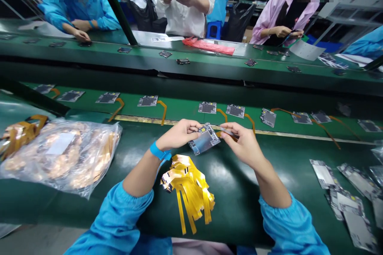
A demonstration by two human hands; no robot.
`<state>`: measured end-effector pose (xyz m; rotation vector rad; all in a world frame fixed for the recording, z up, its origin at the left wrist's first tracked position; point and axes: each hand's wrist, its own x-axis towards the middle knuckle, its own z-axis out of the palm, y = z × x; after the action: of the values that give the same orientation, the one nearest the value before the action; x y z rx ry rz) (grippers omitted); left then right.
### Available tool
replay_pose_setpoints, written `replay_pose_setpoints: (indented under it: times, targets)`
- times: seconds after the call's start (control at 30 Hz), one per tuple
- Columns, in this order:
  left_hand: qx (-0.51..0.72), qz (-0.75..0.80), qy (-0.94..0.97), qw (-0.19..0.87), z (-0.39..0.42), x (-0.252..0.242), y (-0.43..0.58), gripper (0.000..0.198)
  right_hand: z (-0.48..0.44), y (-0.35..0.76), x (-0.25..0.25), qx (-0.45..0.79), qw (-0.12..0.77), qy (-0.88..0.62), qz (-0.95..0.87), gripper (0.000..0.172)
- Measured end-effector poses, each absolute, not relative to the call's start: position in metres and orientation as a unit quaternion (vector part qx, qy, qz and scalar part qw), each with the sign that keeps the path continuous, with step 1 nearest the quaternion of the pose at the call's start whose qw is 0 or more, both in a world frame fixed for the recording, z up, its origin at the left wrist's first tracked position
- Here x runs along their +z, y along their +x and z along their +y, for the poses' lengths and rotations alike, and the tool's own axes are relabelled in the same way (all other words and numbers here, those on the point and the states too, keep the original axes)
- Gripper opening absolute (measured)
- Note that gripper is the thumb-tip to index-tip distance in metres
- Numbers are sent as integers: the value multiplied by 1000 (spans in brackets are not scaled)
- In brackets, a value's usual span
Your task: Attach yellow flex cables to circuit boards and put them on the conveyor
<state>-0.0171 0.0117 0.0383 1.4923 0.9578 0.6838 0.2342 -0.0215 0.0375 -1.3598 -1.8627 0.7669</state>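
Note:
My left hand, with a blue wrist strap, grips a circuit board by its left edge. The board is tilted, with a large silvery shield plate and small components around it. Close to the board's right edge, my right hand pinches a slim grey tool that looks like tweezers. A bit of orange flex cable shows by its tip; whether it is joined to the board I cannot tell. Below my hands lies a loose pile of yellow-orange flex cables on the green work surface.
On the left lie a clear plastic bag of copper-coloured parts and more flex cables. Stacked boards sit at the right. Beyond, a green conveyor belt carries several boards with orange cables. Co-workers handle small parts across the line.

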Motion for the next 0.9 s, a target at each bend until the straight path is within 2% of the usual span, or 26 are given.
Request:
replay_pose_setpoints:
  times: [0.13, 0.23, 0.33, 0.4, 0.5, 0.53, 0.7, 0.9]
  targets:
    - [347, 438, 590, 583, 22, 28, -30, 28, -17, 245, 41, 137, 420, -564, -697, 30]
    - [430, 491, 533, 538, 40, 16, -41, 34, -15, 249, 43, 124, 456, -565, -676, 31]
    - [460, 543, 477, 516, 71, 5, -52, 45, -16, 249, 43, 132, 462, -554, -680, 28]
    - [477, 602, 456, 449, 92, -2, -60, 51, -17, 248, 42, 135, 459, -550, -684, 28]
    - [493, 667, 488, 272, 110, -12, -73, 56, -17, 245, 39, 142, 444, -551, -692, 29]
    - [493, 670, 500, 242, 111, -15, -77, 56, -17, 245, 39, 146, 438, -551, -696, 29]
    - [512, 634, 524, 249, 92, -24, -84, 41, -17, 241, 37, 159, 403, -552, -713, 26]
    - [501, 591, 521, 359, 72, -6, -70, 50, -16, 238, 26, 135, 318, -578, -739, 19]
